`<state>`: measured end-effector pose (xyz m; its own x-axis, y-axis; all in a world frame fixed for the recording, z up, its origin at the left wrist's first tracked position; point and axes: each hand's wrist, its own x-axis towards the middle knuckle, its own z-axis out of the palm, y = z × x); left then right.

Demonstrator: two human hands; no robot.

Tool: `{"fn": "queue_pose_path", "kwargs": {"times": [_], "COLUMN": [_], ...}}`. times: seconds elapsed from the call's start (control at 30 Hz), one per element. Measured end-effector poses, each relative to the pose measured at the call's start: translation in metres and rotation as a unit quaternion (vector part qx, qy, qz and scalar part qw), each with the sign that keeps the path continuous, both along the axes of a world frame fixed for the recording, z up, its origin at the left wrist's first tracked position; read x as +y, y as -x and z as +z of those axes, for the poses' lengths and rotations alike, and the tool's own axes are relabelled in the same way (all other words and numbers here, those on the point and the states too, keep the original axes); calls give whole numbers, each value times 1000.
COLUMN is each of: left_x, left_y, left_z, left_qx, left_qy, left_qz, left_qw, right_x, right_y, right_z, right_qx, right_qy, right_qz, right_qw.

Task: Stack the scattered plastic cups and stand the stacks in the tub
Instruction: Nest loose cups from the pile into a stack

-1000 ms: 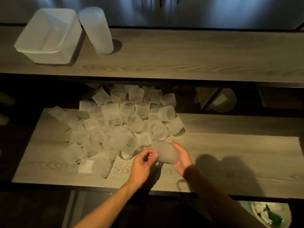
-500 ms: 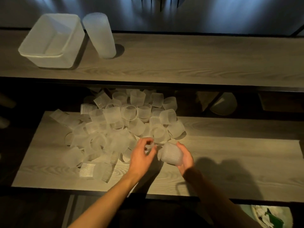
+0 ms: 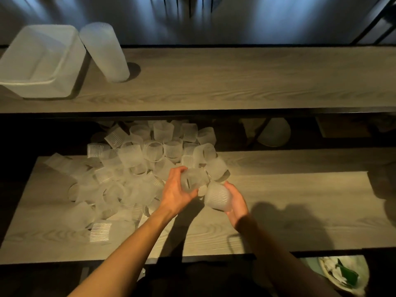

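Observation:
A heap of several frosted ribbed plastic cups (image 3: pixel 132 168) lies on the left half of the lower wooden shelf (image 3: pixel 289 211). My left hand (image 3: pixel 175 191) grips one cup (image 3: pixel 191 181) lifted at the heap's right edge. My right hand (image 3: pixel 235 202) cradles a ribbed cup or short stack (image 3: pixel 217 198) just to the right, the two cups almost touching. The white tub (image 3: pixel 38 58) sits empty at the far left of the upper shelf. A tall stack of cups (image 3: pixel 105 52) stands beside the tub, outside it.
The upper shelf (image 3: pixel 235 82) runs across the view above the heap and overhangs its back cups. A pale bowl-like object (image 3: pixel 274 133) sits in the dark gap behind the lower shelf. A dish with green and white scraps (image 3: pixel 342 275) lies below at bottom right.
My left hand has reached into the heap's right edge and picked up a cup. The right hand kept its cup and shifted slightly toward the left hand.

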<state>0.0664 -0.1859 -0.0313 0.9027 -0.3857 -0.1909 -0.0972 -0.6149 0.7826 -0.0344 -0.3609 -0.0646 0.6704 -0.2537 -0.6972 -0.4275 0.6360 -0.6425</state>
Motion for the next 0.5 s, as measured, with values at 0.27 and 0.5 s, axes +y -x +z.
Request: {"fn": "queue_pose_path", "kwargs": {"times": [0.27,0.5], "left_x": [47,75], "left_y": [10,13], "left_z": [28,29], "left_qx": [80,121], "left_qy": [-22,-2], "left_qz": [-110,-102], "left_qw": [990,987], "right_x": [17,34], "right_y": [-19,-25], "right_z": [18,30], "right_qx": [-12,-34], "right_qy": [98,121], "right_qz": [92,180], "right_qw": [991,976]}}
